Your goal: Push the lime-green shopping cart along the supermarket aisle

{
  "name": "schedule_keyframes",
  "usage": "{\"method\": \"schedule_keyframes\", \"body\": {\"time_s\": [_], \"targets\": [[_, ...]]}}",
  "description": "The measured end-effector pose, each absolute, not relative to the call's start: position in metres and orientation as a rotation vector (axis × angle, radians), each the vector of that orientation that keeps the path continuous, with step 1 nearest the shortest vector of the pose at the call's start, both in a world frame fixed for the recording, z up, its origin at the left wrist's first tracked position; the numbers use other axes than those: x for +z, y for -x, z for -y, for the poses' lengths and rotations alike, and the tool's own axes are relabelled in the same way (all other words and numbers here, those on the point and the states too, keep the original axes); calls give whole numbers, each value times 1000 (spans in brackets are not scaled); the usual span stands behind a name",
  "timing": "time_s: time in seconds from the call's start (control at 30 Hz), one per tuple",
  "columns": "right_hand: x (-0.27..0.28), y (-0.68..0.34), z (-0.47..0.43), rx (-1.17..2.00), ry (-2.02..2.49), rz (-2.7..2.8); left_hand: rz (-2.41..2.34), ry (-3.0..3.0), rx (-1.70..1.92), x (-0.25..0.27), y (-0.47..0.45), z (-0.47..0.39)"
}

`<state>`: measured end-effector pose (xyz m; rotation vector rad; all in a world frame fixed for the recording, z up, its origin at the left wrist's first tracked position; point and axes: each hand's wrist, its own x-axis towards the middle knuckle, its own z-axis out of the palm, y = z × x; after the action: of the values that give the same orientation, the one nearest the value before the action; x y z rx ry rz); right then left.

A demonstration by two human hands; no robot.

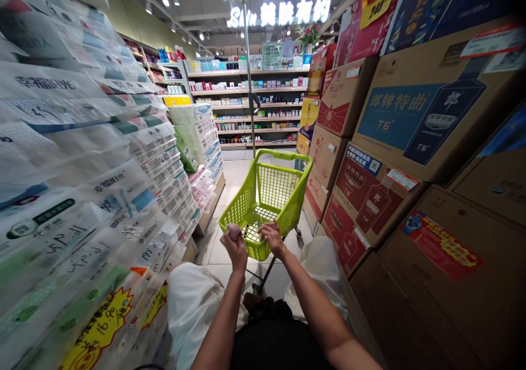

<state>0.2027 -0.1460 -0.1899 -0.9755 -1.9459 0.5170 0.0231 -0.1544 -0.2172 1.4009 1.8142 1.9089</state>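
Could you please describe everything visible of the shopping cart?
The shopping cart has a plastic-looking, latticed lime-green basket, a raised far bar, dark legs and small wheels. It stands upright on pale tiles between packs and cartons. The left hand and right hand are at its near rim; contact is unclear.

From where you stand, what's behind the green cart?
Beyond the green cart are tiled floor and stocked shelves. Its body covers some floor directly behind; anything there can't be seen.

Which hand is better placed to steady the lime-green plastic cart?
Probably the right hand: it's at the near rim of the cart, seemingly empty, while the left hand holds a rounded pinkish bundle.
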Motion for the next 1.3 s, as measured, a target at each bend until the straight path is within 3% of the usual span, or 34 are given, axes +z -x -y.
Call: {"method": "schedule_keyframes", "body": {"time_s": [0.43, 0.57, 0.77, 0.97, 1.3], "targets": [[-199, -202, 142, 572, 986, 1895, -1766, -1550, 1789, -228, -19, 160], [-196, -214, 142, 644, 998, 1919, -1954, -1314, 1843, -229, -2, 155], [-181, -235, 135, 513, 1187, 1976, -2033, -1143, 1765, -234, 11, 151], [-167, -171, 142, 136, 1476, 2124, -1975, -1081, 1763, -234, 3, 148], [-174, -145, 158, 135, 1479, 2135, -1925, -1202, 1791, -206, 0, 141]]}}
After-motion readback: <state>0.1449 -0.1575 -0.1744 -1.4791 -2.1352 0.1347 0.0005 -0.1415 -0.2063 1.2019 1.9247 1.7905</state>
